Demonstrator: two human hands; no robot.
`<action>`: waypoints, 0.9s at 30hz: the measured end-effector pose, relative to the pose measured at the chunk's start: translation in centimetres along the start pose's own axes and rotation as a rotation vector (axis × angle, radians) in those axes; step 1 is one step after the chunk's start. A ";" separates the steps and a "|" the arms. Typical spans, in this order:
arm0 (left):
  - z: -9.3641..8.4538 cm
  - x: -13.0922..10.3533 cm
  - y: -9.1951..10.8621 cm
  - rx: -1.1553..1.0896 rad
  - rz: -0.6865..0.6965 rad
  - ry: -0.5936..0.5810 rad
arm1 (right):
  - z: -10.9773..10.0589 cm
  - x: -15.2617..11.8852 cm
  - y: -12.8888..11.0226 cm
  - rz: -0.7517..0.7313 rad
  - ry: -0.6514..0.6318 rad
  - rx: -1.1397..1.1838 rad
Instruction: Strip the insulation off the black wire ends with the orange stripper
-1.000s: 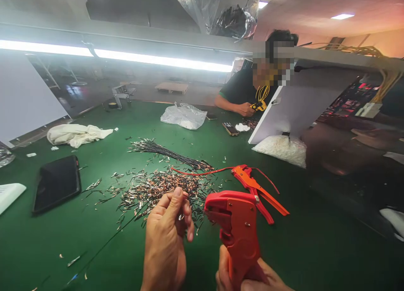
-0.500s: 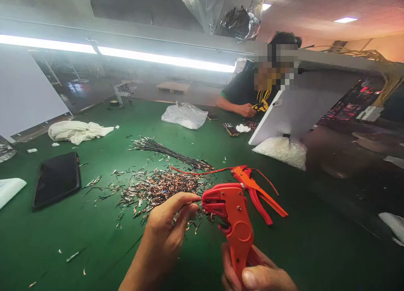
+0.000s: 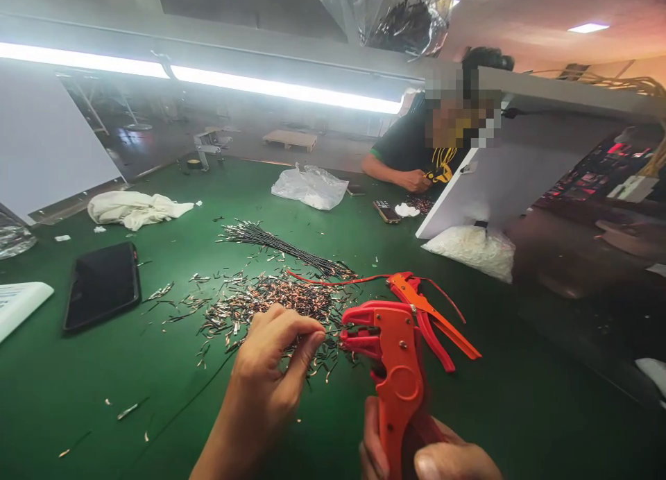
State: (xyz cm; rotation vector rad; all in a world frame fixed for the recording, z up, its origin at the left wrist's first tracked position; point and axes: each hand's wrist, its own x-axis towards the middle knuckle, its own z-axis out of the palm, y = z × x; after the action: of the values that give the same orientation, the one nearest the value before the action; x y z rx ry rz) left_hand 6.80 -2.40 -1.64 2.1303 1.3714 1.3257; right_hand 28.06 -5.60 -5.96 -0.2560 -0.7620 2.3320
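Observation:
My left hand (image 3: 275, 369) pinches a thin black wire (image 3: 205, 388) between thumb and forefinger. The wire's tail trails down-left behind the wrist, and its short front end points at the stripper's mouth. In my right hand (image 3: 442, 452) is a red and orange wire stripper (image 3: 403, 376), held upright by its handles, its jaws parted and facing left. Whether the wire tip touches the jaws I cannot tell. Behind my left hand spreads a pile of short stripped wire scraps (image 3: 291, 296). Beyond that lies a bundle of black wires (image 3: 284, 245) with bared ends.
A second wire stripper (image 3: 431, 313) with a red strap lies behind mine. A black phone (image 3: 103, 286) and a pale cloth (image 3: 135, 209) are on the left. Farther back are a clear plastic bag (image 3: 309, 187), a co-worker's hand (image 3: 416, 181) on yellow pliers, and a white panel (image 3: 499, 175).
The stripper's jaws have parted wider and its handle grip has loosened. My left hand has drawn slightly left of the jaws with the wire. The whole view has shifted a little.

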 end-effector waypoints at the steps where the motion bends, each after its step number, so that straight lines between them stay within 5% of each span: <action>1: -0.1 0.0 0.1 0.024 0.014 0.016 | 0.0 0.0 -0.1 0.002 0.025 0.003; 7: -0.3 0.0 0.2 0.055 0.057 0.081 | 0.2 -0.4 -0.3 -0.024 0.077 -0.041; 12: 1.3 0.0 0.3 0.072 0.130 0.181 | 0.7 0.1 -1.3 -0.180 0.216 -0.146; 20: 4.0 -1.6 0.4 0.177 0.071 0.007 | 0.4 0.6 -0.9 -0.181 0.245 -0.092; 27: 3.3 -0.8 1.4 0.189 0.119 0.036 | 0.1 0.8 -0.7 -0.186 0.198 -0.091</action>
State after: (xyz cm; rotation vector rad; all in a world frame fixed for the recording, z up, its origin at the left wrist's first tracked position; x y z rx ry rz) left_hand 10.18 -3.03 -3.01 2.3557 1.4566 1.3315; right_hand 27.79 -4.76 -5.47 -0.4309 -0.7597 2.0652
